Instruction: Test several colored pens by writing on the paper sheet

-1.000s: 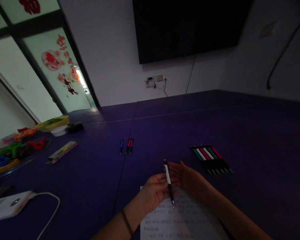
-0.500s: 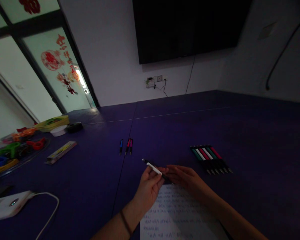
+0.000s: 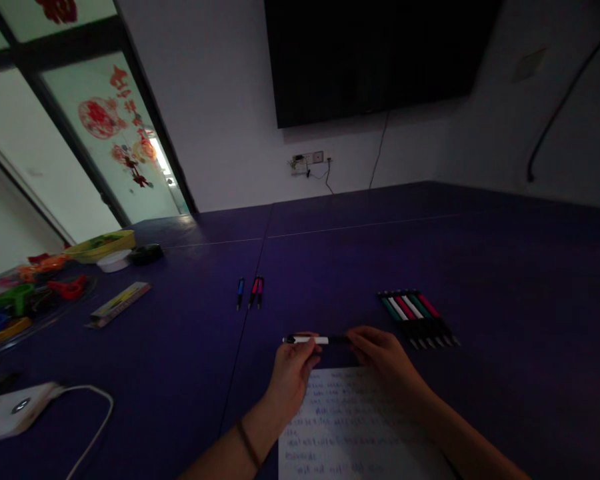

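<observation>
A white pen with black ends [image 3: 320, 340] lies level between my two hands, just above the top edge of a handwritten sheet of paper [image 3: 350, 427]. My left hand [image 3: 295, 367] pinches its white barrel between thumb and fingers. At the pen's black right end, the fingertips of my right hand [image 3: 380, 350] are closed on it and hide the tip. To the right, several pens [image 3: 405, 308] in green, white and red lie side by side in a slanted row. Farther off on the left lie a blue pen [image 3: 241, 293] and two pink and purple pens [image 3: 257, 292].
On the purple table [image 3: 330, 267], a white power bank [image 3: 17, 410] with a cable sits at the lower left. Beyond it are a slim box [image 3: 119, 305], a tray of coloured scissors-like items [image 3: 25, 300], a yellow basket [image 3: 103, 247] and tape rolls [image 3: 115, 261]. A black screen [image 3: 380, 60] hangs on the wall.
The white pen has turned from a slant to level. My right hand has closed its fingers on the pen's black end. The rows of pens have stayed put.
</observation>
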Demonstrator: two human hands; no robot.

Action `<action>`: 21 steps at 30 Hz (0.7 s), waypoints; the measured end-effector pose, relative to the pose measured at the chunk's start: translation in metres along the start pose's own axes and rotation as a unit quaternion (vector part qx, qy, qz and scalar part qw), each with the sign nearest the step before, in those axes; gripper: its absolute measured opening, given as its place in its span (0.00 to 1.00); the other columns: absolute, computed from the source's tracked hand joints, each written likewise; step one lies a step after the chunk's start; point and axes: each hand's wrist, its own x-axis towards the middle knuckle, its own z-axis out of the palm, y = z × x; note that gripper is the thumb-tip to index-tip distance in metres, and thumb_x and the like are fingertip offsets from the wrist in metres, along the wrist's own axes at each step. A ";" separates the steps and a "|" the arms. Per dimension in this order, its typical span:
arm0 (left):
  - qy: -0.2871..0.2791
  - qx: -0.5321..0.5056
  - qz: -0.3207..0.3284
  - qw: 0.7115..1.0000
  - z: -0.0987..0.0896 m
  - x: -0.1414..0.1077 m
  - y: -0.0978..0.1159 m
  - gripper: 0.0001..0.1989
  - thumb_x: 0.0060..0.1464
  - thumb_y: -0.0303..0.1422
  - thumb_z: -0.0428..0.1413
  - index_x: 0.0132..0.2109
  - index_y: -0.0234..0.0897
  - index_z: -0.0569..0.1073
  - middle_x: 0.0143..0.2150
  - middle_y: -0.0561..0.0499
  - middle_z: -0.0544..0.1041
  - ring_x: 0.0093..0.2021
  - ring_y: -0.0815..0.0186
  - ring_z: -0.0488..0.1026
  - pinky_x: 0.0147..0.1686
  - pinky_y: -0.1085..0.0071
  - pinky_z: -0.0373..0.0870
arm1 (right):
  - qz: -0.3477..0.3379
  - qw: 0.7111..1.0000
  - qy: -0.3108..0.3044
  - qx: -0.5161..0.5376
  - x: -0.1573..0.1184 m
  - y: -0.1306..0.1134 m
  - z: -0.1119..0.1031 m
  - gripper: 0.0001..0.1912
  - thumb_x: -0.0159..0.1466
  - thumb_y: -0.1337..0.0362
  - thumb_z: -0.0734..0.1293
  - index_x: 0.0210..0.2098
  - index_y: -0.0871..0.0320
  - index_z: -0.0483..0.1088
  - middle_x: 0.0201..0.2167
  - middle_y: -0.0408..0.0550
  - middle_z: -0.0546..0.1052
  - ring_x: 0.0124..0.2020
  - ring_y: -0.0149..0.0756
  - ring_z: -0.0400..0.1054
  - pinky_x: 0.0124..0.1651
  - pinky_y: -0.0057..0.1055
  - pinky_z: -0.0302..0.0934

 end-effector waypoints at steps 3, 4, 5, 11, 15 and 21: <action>-0.015 0.005 -0.009 1.000 0.002 -0.002 0.003 0.11 0.34 0.31 0.63 0.30 0.31 0.74 0.24 0.51 0.72 0.28 0.72 0.70 0.32 0.77 0.65 | 0.027 0.999 -0.013 -0.023 -0.003 -0.003 0.002 0.22 0.45 0.46 0.65 0.17 0.61 0.63 0.11 0.38 0.61 0.12 0.21 0.49 0.15 0.23 0.40; -0.020 0.003 -0.011 1.000 0.002 -0.002 0.003 0.11 0.34 0.30 0.62 0.30 0.31 0.74 0.24 0.51 0.73 0.28 0.72 0.70 0.33 0.77 0.66 | 0.036 0.999 -0.018 -0.034 -0.005 -0.004 0.002 0.24 0.46 0.44 0.64 0.16 0.61 0.62 0.10 0.38 0.60 0.11 0.21 0.48 0.15 0.23 0.38; -0.025 0.003 -0.014 1.000 0.002 -0.002 0.004 0.11 0.34 0.30 0.62 0.30 0.31 0.74 0.24 0.51 0.73 0.28 0.72 0.70 0.33 0.77 0.66 | 0.043 0.998 -0.021 -0.042 -0.006 -0.004 0.002 0.25 0.47 0.43 0.62 0.15 0.61 0.61 0.09 0.38 0.58 0.11 0.21 0.47 0.14 0.23 0.37; -0.039 0.026 -0.023 0.999 0.001 -0.003 0.004 0.12 0.35 0.30 0.62 0.31 0.30 0.74 0.23 0.48 0.74 0.26 0.68 0.72 0.30 0.74 0.68 | 0.056 0.998 -0.029 -0.021 -0.006 -0.003 0.002 0.27 0.43 0.41 0.63 0.12 0.58 0.54 0.07 0.34 0.51 0.09 0.19 0.42 0.14 0.23 0.34; -0.041 0.034 -0.018 0.998 0.001 -0.003 0.004 0.13 0.36 0.33 0.62 0.32 0.29 0.74 0.23 0.46 0.75 0.26 0.66 0.73 0.30 0.72 0.69 | 0.041 0.997 -0.023 -0.054 -0.006 -0.004 0.003 0.27 0.42 0.40 0.63 0.13 0.58 0.55 0.07 0.34 0.52 0.10 0.19 0.43 0.14 0.23 0.35; -0.018 0.031 -0.021 0.999 0.002 -0.003 0.003 0.12 0.36 0.35 0.62 0.25 0.27 0.74 0.22 0.46 0.75 0.24 0.65 0.73 0.30 0.71 0.70 | -0.003 0.990 -0.014 -0.143 -0.009 -0.003 0.003 0.27 0.45 0.39 0.58 0.13 0.58 0.57 0.07 0.36 0.54 0.10 0.21 0.45 0.15 0.24 0.38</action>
